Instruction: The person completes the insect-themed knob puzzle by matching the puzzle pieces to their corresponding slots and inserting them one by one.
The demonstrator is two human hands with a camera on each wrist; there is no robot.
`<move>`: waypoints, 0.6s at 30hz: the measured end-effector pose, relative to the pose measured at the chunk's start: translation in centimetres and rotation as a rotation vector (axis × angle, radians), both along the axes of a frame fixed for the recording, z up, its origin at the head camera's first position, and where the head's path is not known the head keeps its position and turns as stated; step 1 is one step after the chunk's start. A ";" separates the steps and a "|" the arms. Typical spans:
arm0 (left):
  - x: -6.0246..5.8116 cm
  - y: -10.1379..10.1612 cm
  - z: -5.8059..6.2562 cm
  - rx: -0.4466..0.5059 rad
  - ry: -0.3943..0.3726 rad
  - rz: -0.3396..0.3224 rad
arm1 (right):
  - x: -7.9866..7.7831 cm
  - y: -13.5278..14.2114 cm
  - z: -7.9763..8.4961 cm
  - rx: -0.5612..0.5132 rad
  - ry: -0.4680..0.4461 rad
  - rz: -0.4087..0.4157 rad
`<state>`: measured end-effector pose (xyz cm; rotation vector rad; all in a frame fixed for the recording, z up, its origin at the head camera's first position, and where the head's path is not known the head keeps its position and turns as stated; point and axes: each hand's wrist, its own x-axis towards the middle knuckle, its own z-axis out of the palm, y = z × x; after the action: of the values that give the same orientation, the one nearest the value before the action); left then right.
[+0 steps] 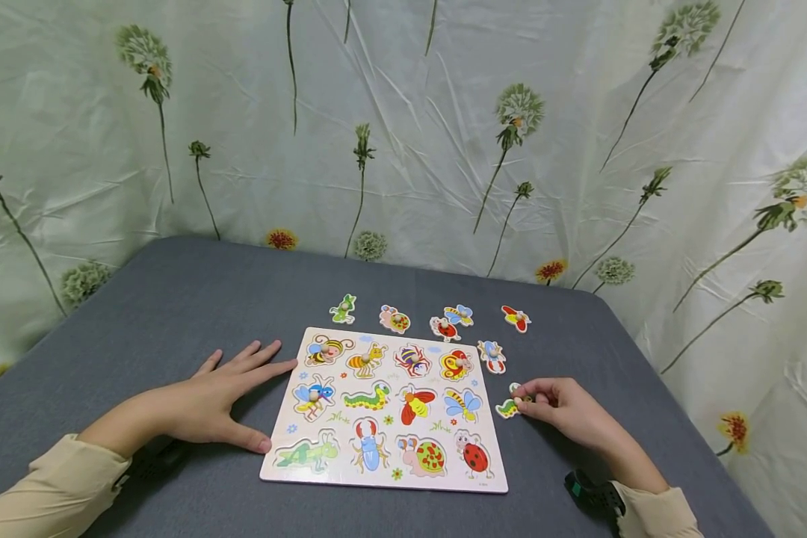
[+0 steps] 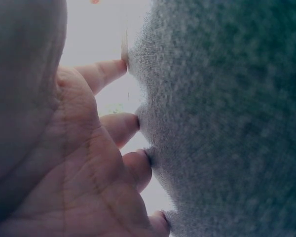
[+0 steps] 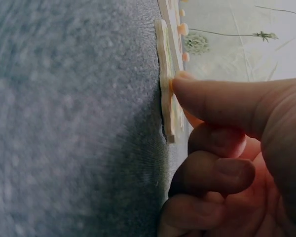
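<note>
A wooden peg puzzle board (image 1: 385, 484) with insect pictures lies on the table. My left hand (image 1: 208, 396) rests flat with fingers spread, its index fingertip and thumb touching the board's left edge. In the left wrist view the fingertips (image 2: 119, 66) press on the cloth. To the right of the board my right hand (image 1: 568, 411) pinches the small knob of a green caterpillar puzzle piece (image 1: 507, 408) between thumb and index finger. That piece (image 3: 164, 98) lies at the cloth surface in the right wrist view; whether it is slightly raised I cannot tell. The hand partly covers it.
Loose knobbed pieces lie behind the board: a green grasshopper (image 1: 343, 308), a snail (image 1: 394, 320), a ladybug (image 1: 444, 329), a blue dragonfly (image 1: 459, 314) and a red firefly (image 1: 515, 319). A stag beetle piece (image 1: 492, 357) touches or nearly touches the board's right edge. A floral curtain (image 1: 403, 149) hangs behind.
</note>
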<state>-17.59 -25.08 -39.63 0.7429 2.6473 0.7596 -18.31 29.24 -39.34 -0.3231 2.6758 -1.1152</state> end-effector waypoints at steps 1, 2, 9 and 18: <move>0.0 0.0 0.0 -0.003 -0.002 0.003 | 0.0 -0.1 0.0 0.002 0.001 -0.008; 0.0 0.0 0.0 -0.005 -0.001 0.001 | -0.1 -0.1 0.0 0.006 0.004 -0.015; 0.0 0.1 0.1 -0.016 -0.005 0.003 | -0.2 -0.4 0.3 0.024 0.022 -0.055; 0.0 0.0 0.4 -0.008 -0.019 0.006 | 0.0 -2.1 0.9 -0.007 0.067 -0.050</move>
<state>-17.60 -25.05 -39.24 0.7222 2.6359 0.7533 -18.30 27.15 -38.46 -0.3014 2.7533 -1.1480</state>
